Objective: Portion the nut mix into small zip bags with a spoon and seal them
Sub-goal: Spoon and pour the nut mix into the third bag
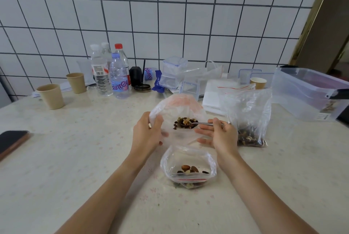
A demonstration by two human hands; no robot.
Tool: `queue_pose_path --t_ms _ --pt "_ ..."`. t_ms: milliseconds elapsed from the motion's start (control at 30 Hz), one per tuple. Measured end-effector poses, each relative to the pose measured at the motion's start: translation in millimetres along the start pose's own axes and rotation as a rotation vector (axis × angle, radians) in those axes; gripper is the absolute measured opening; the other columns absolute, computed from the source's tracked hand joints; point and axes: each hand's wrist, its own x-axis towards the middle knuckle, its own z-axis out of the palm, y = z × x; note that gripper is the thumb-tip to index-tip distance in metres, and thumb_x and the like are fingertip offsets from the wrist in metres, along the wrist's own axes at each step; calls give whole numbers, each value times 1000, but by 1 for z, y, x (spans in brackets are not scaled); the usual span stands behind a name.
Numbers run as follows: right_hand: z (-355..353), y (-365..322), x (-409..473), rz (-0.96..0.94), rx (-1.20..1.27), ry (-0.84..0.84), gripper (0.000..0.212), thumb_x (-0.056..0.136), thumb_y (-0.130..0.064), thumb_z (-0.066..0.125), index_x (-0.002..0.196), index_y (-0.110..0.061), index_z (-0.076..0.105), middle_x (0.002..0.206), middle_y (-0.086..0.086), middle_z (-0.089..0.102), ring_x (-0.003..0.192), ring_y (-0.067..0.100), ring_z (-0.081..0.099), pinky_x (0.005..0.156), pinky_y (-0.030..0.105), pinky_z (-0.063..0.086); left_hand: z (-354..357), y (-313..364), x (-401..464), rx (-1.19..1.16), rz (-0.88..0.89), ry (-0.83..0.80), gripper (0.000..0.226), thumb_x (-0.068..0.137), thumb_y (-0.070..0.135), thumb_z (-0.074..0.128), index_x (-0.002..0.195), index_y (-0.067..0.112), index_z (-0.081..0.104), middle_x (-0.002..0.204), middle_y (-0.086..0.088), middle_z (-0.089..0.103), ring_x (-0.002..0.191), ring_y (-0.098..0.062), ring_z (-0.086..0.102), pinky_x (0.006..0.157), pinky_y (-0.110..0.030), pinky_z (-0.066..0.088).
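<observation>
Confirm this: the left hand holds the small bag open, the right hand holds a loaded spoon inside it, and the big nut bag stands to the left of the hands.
Wrong side. In the head view the big nut bag stands to the right of the hands. The rest holds: left hand holds the small bag open, right hand holds the loaded spoon inside it.

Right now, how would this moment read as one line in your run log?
step: filling small bag | left hand: holds bag open | right hand: spoon of nuts inside bag | bag nearest person: filled, unsealed
</observation>
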Motion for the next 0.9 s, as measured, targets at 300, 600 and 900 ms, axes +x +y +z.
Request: queue_pose_path --t_ms 300,600,900 --pt "-16 -33 -18 -56 46 -45 29 110 -23 46 105 -1 63 87 18 78 80 31 79 51 37 62 -19 1 5 412 144 103 59 95 69 52 132 23 53 132 6 58 111 -16 60 89 -37 51" --pt "-55 -80 -74 -107 60 -132 34 110 -25 45 102 2 64 85 23 76 79 38 77 49 36 60 -22 40 -23 345 370 96 31 99 40 64 124 23 60 121 13 54 112 -8 56 89 -28 46" --pt "-90 -48 -115 -40 22 -180 33 107 -26 50 100 4 62 82 26 74 76 43 76 46 36 58 -39 30 -86 427 206 -251 28 95 60 57 95 34 66 97 17 69 64 -7 68 64 -25 51"
